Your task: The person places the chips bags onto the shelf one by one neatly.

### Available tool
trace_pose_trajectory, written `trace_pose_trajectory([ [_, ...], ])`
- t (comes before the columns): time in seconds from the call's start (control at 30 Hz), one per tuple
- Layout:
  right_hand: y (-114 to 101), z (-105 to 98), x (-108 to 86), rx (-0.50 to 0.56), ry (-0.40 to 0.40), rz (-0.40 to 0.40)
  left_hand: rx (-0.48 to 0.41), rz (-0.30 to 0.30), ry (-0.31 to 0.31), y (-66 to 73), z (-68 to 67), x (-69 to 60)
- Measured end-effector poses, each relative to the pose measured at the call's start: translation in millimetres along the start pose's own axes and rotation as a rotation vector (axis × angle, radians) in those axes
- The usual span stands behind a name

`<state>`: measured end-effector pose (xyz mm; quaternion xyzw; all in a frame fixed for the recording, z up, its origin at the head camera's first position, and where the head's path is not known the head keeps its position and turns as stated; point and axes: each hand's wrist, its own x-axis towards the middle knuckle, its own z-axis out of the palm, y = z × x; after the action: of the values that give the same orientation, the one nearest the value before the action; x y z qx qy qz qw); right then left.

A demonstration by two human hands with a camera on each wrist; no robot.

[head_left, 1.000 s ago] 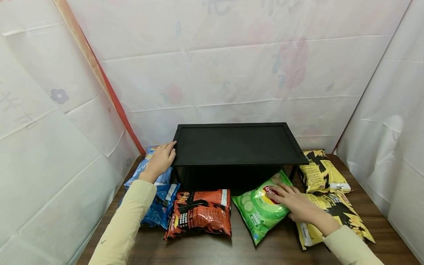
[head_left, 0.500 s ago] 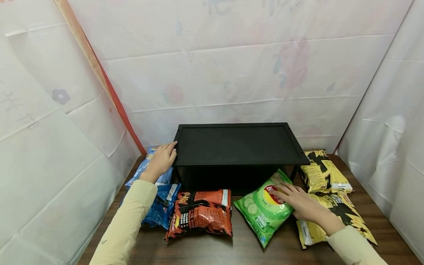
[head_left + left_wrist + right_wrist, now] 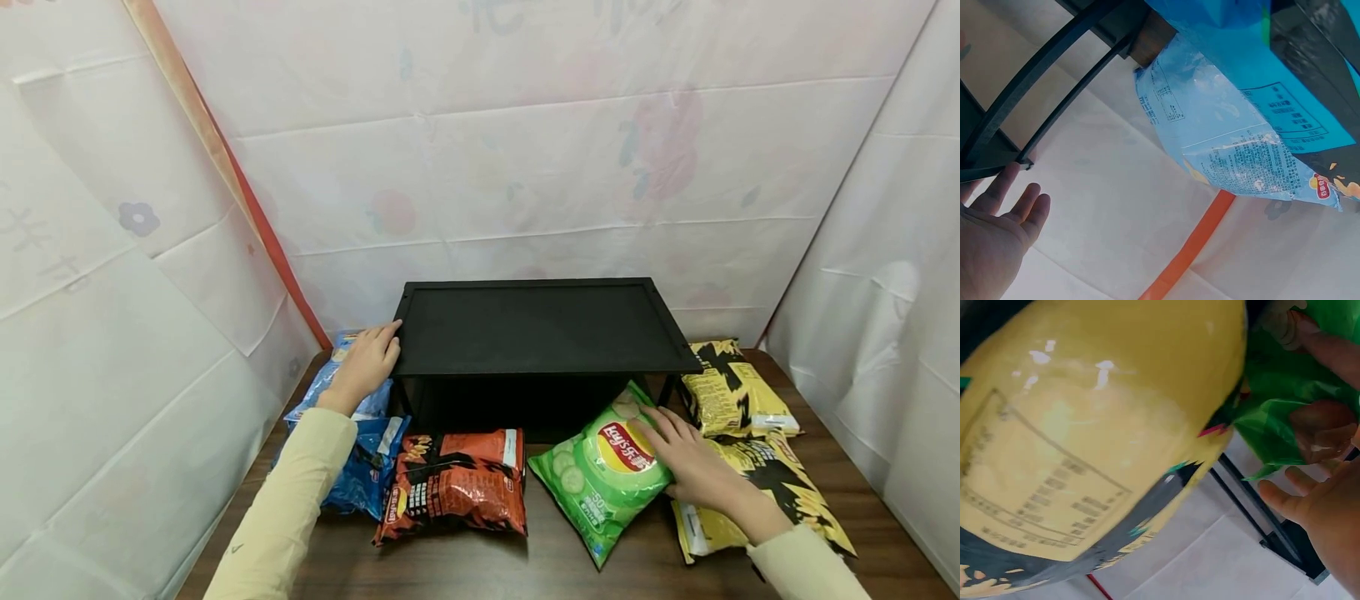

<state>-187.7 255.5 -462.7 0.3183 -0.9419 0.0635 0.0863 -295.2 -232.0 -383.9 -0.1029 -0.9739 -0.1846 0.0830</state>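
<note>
My left hand point(image 3: 365, 364) rests with extended fingers on the left edge of the black shelf point(image 3: 525, 327); in the left wrist view the hand point(image 3: 999, 234) has its fingertips against the shelf's frame. Just beneath and beside it lie a light blue chip bag point(image 3: 1210, 131) and a darker blue chip bag point(image 3: 367, 467). On the right, my right hand point(image 3: 693, 458) lies along the right edge of a green Lay's chip bag point(image 3: 607, 475), fingers fairly straight. Seen from the right wrist, thumb and fingers touch the green bag point(image 3: 1279, 381) without curling round it. The bag leans against the shelf's front opening.
A red chip bag point(image 3: 453, 483) lies in front of the shelf, left of the green one. Two yellow chip bags, one at the back point(image 3: 731, 387) and a nearer yellow bag point(image 3: 780, 492), lie at the right on the brown table point(image 3: 442, 575). White curtains point(image 3: 480, 167) enclose the table.
The green chip bag has shifted slightly right and nearer, and more of its front shows. My right hand has slid right toward its edge. The left hand stays on the shelf.
</note>
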Motion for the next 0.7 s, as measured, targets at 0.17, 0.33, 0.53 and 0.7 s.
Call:
trace_pose_trajectory([
  [0.17,1,2,-4.2,0.005,-0.027,0.04,0.008,-0.002,0.006,-0.3,-0.2,0.0],
  [0.33,3,8,-5.9,-0.029,0.0,0.042,0.002,-0.006,0.005,0.2,0.4,0.1],
  [0.53,5,11,-7.6,-0.026,0.053,0.021,0.003,-0.003,0.011,1.7,0.4,-0.1],
  [0.7,5,10,-8.9,-0.002,0.057,0.017,0.003,0.004,0.021,1.2,1.4,0.0],
])
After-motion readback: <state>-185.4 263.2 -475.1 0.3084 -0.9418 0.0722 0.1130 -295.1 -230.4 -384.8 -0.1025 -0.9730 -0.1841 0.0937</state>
